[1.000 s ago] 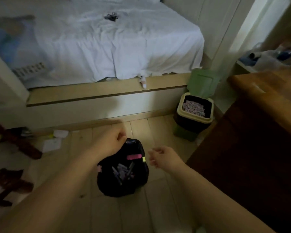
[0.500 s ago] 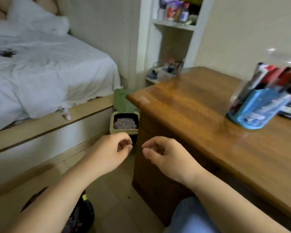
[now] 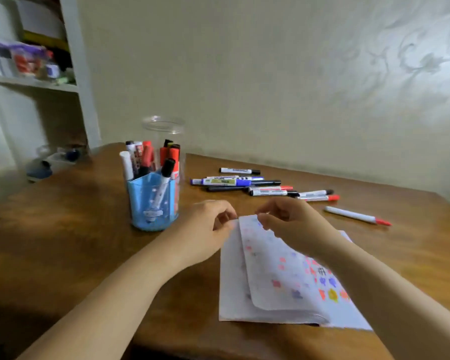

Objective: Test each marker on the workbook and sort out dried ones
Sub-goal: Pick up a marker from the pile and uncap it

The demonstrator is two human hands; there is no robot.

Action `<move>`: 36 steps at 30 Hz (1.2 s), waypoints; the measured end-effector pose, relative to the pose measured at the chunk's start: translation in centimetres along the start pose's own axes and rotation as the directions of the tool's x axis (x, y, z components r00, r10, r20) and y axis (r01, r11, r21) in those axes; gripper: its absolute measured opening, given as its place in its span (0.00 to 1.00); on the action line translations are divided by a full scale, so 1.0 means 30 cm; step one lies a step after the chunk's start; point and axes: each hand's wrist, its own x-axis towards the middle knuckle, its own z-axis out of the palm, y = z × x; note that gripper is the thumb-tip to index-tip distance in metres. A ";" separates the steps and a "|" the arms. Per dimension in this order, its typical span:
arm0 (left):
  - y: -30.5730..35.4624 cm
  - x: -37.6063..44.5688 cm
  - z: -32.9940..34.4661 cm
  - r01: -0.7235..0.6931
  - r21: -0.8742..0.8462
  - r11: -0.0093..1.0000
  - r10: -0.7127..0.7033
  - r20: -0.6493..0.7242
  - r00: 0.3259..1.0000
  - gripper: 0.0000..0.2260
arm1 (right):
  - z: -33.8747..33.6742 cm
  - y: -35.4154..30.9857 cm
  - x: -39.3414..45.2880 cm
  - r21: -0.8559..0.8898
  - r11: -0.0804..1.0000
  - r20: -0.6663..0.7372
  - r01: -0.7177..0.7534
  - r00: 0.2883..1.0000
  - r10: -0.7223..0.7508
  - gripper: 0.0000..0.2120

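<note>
The open workbook (image 3: 276, 281) lies on the wooden desk (image 3: 63, 242), its pages dotted with coloured test marks. Its top page is lifted and curled at the far left corner. My left hand (image 3: 208, 229) pinches that corner with curled fingers. My right hand (image 3: 289, 222) grips the page's top edge just beside it. A clear jar with a blue holder (image 3: 153, 203) stands left of the hands, full of upright markers. Several loose markers (image 3: 244, 181) lie behind the workbook. A single white marker with a red cap (image 3: 356, 215) lies to the right.
The wall runs close behind the desk. A white shelf unit (image 3: 34, 81) with small bottles and boxes stands at the far left, beyond the desk's left corner. The desk's front edge is just below the workbook.
The view swung up from the black bag on the floor, past the bed, to the desk. Both hands, empty before, came up onto the workbook and took hold of its top page.
</note>
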 end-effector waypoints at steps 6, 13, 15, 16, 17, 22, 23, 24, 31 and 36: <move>0.135 0.240 0.148 -0.072 -0.041 0.997 0.077 0.111 0.991 0.04 | -0.176 0.260 0.082 -0.171 0.978 -0.144 -0.120 0.985 0.095 0.03; 0.187 0.354 0.272 -0.148 -0.062 0.987 0.158 0.205 0.966 0.05 | -0.326 0.555 0.178 -0.564 0.738 -0.276 -0.371 0.927 0.254 0.16; 0.179 0.364 0.290 -0.156 -0.060 0.986 0.166 0.217 0.962 0.05 | -0.346 0.614 0.196 -0.673 0.613 -0.278 -0.414 0.910 0.308 0.18; 0.174 0.367 0.294 -0.158 -0.052 0.986 0.166 0.219 0.962 0.05 | -0.353 0.639 0.204 -0.696 0.577 -0.277 -0.427 0.902 0.332 0.19; 0.166 0.369 0.298 -0.159 -0.043 0.986 0.164 0.220 0.962 0.06 | -0.358 0.655 0.212 -0.710 0.554 -0.274 -0.435 0.895 0.351 0.19; 0.137 0.366 0.301 -0.142 -0.044 0.989 0.148 0.197 0.969 0.07 | -0.356 0.659 0.231 -0.801 0.477 -0.277 -0.362 0.930 0.241 0.14; 0.133 0.365 0.299 -0.139 -0.048 0.989 0.145 0.193 0.970 0.07 | -0.350 0.640 0.225 -0.802 0.492 -0.273 -0.338 0.941 0.200 0.13; 0.133 0.365 0.297 -0.139 -0.054 0.989 0.147 0.185 0.972 0.07 | -0.342 0.618 0.216 -0.789 0.532 -0.268 -0.309 0.951 0.155 0.13; 0.153 0.356 0.292 -0.409 0.271 0.871 0.413 0.048 0.910 0.15 | -0.212 0.390 0.097 -0.568 0.803 -0.046 0.178 0.968 -0.247 0.11; 0.129 0.304 0.277 -0.383 0.363 0.849 0.347 0.164 0.924 0.08 | -0.133 0.286 0.039 -0.487 0.817 0.038 0.310 0.942 -0.335 0.13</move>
